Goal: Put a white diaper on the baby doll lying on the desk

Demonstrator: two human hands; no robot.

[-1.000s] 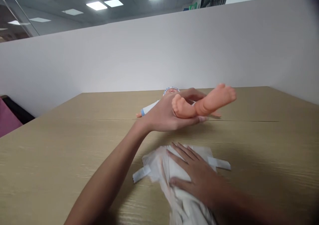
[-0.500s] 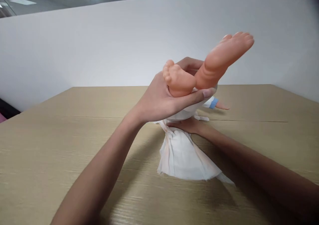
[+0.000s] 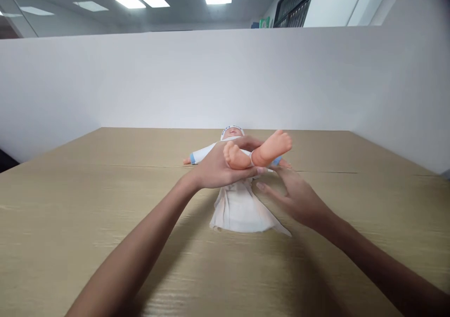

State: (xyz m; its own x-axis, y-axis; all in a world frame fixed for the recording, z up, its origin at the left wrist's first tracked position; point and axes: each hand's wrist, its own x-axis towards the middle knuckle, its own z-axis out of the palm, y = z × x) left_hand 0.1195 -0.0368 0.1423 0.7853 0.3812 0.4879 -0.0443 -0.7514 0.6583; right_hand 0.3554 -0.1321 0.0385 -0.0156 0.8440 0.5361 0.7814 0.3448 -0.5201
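A baby doll (image 3: pixel 203 153) lies on its back, its head in a white cap toward the far end, its arms spread in white sleeves with blue cuffs. My left hand (image 3: pixel 220 167) is wrapped round both of the doll's lower legs, with the bare feet (image 3: pixel 272 148) sticking out toward me. Beneath the legs a white diaper (image 3: pixel 242 209) lies spread on the table, its near end fanned out toward me. My right hand (image 3: pixel 291 193) is beside the diaper's right edge, thumb apart from the fingers; its fingertips are partly hidden near the doll's hip.
The wood-grain table (image 3: pixel 105 242) runs back to a white partition (image 3: pixel 225 78), which also rises along the right side. A thin seam crosses the tabletop near the doll. A dark object (image 3: pixel 7 161) stands past the left edge.
My left hand has lowered the doll's legs. My right hand has come out from under the doll to its right side. The view has tilted up, and the doll's head now shows.
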